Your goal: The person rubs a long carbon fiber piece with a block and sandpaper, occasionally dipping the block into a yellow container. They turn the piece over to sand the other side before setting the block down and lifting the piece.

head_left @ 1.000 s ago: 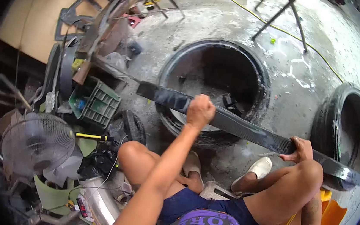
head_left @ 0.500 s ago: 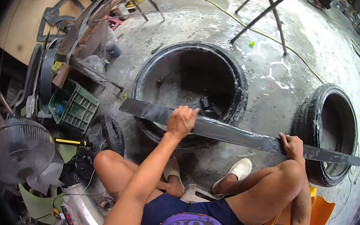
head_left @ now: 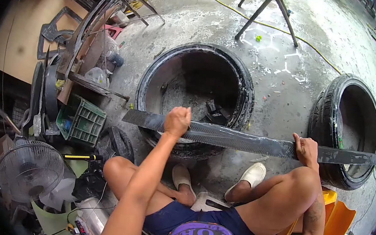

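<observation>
A long, dark carbon-fibre strip (head_left: 240, 140) with a woven pattern and wet-looking patches lies across in front of my knees. Its left part passes over the near rim of a large tyre (head_left: 246, 96), and its right end crosses a second, upright tyre (head_left: 328, 117). My left hand (head_left: 177, 121) is a closed fist pressed on the strip's left part; whatever is beneath the fingers is hidden. Farther right, my right hand (head_left: 306, 150) grips the strip's upper edge, its fingers bent over it.
To the left stand a fan (head_left: 31, 170), a green crate (head_left: 88, 123) and a wooden board (head_left: 29, 25). Metal stand legs (head_left: 277, 13) and a yellow cable (head_left: 221, 3) are at the back. An orange object (head_left: 338, 227) stands by my right leg.
My left hand has slid left along the strip. My right hand keeps its grip at about the same spot. The view has shifted slightly, and the strip's right end sits a little higher.
</observation>
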A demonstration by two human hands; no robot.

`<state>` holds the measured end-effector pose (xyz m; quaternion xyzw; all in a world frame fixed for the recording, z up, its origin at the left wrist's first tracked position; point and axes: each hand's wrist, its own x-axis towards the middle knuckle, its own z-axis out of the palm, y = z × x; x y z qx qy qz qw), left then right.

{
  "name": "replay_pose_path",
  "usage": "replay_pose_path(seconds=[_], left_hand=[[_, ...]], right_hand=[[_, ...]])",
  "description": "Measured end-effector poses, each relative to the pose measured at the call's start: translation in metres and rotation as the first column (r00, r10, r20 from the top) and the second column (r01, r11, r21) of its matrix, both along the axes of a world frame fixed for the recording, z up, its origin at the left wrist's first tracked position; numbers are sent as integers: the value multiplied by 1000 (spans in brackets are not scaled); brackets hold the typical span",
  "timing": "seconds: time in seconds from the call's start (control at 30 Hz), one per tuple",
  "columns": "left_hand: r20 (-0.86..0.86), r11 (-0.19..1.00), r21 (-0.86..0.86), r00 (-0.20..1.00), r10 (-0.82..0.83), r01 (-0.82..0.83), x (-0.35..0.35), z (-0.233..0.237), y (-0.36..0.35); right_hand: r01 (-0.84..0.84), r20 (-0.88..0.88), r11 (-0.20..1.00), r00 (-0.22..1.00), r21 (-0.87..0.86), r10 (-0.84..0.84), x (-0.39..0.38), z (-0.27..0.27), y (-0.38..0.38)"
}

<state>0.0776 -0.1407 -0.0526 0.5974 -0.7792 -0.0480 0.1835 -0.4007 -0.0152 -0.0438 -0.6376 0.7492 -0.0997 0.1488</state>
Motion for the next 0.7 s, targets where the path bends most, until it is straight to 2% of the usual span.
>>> replay_pose_path(seconds=[0.07,0.1,0.13,0.17,0.2,0.23,0.27,0.3,0.33,0.4,0.43,0.47,0.5,0.53,0.57,0.6,0.67,0.7], left_hand=[[4,992,44,993,-115,115,-51,2,9],[-44,974,-50,973,-225,222,-97,-10,15],[-68,939,-103,940,-335,328,-149,2,30],[-81,914,-85,912,-403,396,-191,-14,39],[-277,885,-135,841,-465,445,-221,-28,44],[-359,908,-104,836,-415,406,-219,-11,46],[-341,923,-79,860,-379,375,-197,-11,44],[-308,943,-62,892,-330,327,-163,-7,38],[-255,972,-77,938,-233,221,-120,-1,30],[-88,960,-221,977,-193,170,-45,-25,18],[-61,966,-205,983,-173,157,-37,-9,26],[-66,980,-153,988,-140,128,-40,-11,26],[10,984,25,984,-176,176,-43,13,32],[-77,976,-213,996,-54,37,-47,15,37],[-186,898,-427,982,33,-111,-48,31,44],[-182,889,-436,981,66,-141,-37,43,51],[-449,950,-311,886,-111,-38,9,120,103],[-494,923,-366,865,-85,-119,40,143,135]], right_hand=[[-32,-22,999,999,-15,32,0,-3,-4],[-17,-27,999,999,-47,16,0,-3,-2],[-6,-27,997,1000,-76,4,2,-3,-2],[26,5,999,1000,-42,-26,4,3,-2],[7,-43,999,999,-42,-9,-1,-3,0],[-10,-20,998,1000,-55,9,-2,0,0],[34,-35,998,999,-49,-35,-10,-14,3],[-1,-44,998,999,-55,-2,-27,-37,4],[-7,-21,997,1000,80,9,-46,-53,1],[8,-31,999,999,42,-7,-62,-81,0],[-19,12,999,1000,35,19,-89,-115,-2],[-5,69,997,998,-78,11,-112,-149,-6],[-98,17,988,995,-118,101,-122,-157,-11],[-111,14,982,993,-155,115,-132,-149,-7],[-103,45,981,993,-166,111,-118,-142,-15],[-88,77,981,992,-172,102,-111,-130,-12],[-64,147,984,985,-168,89,-83,-98,-9],[-58,182,985,979,-163,88,-66,-81,-7]])
